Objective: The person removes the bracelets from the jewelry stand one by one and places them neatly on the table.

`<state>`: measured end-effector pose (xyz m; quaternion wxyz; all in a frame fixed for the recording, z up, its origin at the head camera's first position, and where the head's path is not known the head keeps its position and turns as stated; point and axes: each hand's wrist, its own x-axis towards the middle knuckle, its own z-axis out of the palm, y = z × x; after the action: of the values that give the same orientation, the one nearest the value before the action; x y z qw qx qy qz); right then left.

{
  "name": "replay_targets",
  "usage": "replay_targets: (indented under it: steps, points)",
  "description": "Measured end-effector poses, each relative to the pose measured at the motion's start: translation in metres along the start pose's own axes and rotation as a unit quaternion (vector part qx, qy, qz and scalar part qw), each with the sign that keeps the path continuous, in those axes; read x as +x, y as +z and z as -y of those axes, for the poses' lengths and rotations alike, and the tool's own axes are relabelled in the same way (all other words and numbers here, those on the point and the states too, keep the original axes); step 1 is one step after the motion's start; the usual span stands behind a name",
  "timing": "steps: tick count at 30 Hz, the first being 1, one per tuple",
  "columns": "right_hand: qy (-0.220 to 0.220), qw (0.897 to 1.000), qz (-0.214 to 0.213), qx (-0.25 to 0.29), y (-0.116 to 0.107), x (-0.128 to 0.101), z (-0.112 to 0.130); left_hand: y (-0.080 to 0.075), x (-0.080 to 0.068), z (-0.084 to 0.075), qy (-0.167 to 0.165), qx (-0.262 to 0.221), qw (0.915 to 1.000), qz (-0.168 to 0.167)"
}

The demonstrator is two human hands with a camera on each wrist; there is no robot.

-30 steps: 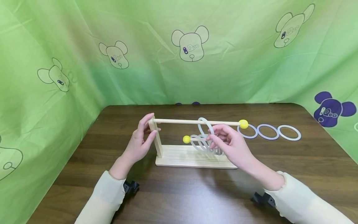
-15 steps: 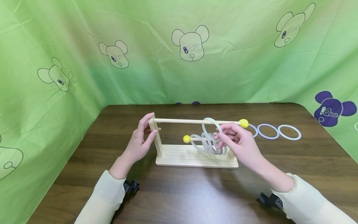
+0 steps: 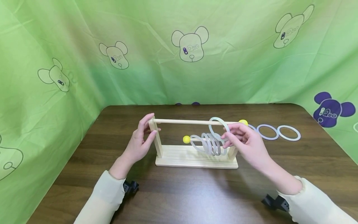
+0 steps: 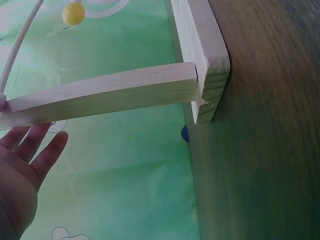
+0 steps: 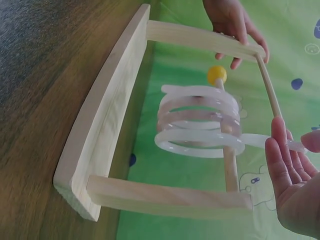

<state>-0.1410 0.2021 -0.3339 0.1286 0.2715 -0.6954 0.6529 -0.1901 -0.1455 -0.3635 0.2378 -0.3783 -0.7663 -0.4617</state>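
A pale wooden stand (image 3: 195,160) has two posts and two rods tipped with yellow balls. My left hand (image 3: 141,140) grips the top of its left post (image 4: 100,97), thumb on one side and fingers on the other. Between thumb and fingers my right hand (image 3: 247,140) pinches a pale translucent ring (image 3: 216,118), which overlaps the upper rod (image 3: 181,121) near its right end. Several similar rings (image 5: 172,120) hang together around the lower rod (image 5: 231,172). The upper rod's yellow ball (image 3: 243,122) is partly hidden behind the right hand.
On the dark wooden table (image 3: 179,193), right of the stand, lies a row of 3 rings; the middle ring (image 3: 268,138) and the right ring (image 3: 289,126) show whole, the left partly hidden. A green printed cloth (image 3: 156,74) hangs behind the table.
My right hand has moved to the right along the upper rod with the pinched ring. The rings on the lower rod have shifted slightly right. My left hand stays on the post.
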Motion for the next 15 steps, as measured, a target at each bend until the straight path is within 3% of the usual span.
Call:
replay_targets:
  steps: [7, 15]
  points:
    - [-0.007, 1.0, -0.01, 0.009, -0.004, -0.003, 0.002, 0.0, 0.0, 0.0, 0.0, -0.002, 1.0, 0.0]
    - [-0.024, 0.999, -0.023, -0.041, -0.012, -0.008, 0.006, 0.0, 0.0, 0.0, -0.003, 0.001, 1.0, 0.0]
